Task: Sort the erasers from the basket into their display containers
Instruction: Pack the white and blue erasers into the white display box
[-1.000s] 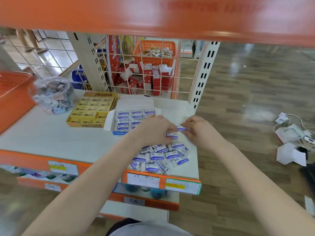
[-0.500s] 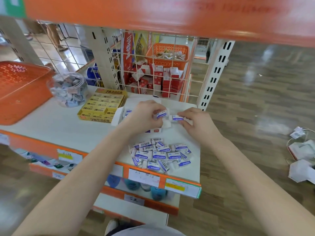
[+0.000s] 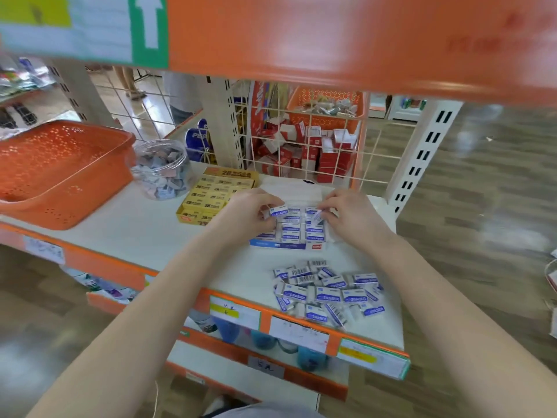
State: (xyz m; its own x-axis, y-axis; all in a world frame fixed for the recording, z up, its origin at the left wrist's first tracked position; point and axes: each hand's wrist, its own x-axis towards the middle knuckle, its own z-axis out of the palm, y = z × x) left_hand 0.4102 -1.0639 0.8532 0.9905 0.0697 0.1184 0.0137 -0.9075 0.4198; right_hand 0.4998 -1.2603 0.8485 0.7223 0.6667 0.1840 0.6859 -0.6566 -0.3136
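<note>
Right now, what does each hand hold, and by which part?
The left hand pinches an eraser by its left end. The right hand pinches a second eraser by its right end, over the box.

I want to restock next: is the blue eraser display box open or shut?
Open. The display box shows rows of erasers from above, and its white lid is folded back at the rear.

Red boxes (image 3: 328, 164) behind wire grid (image 3: 380, 152), price tags (image 3: 298, 330) on shelf edge (image 3: 265, 315), wood floor (image 3: 482, 191) at rt.
</note>
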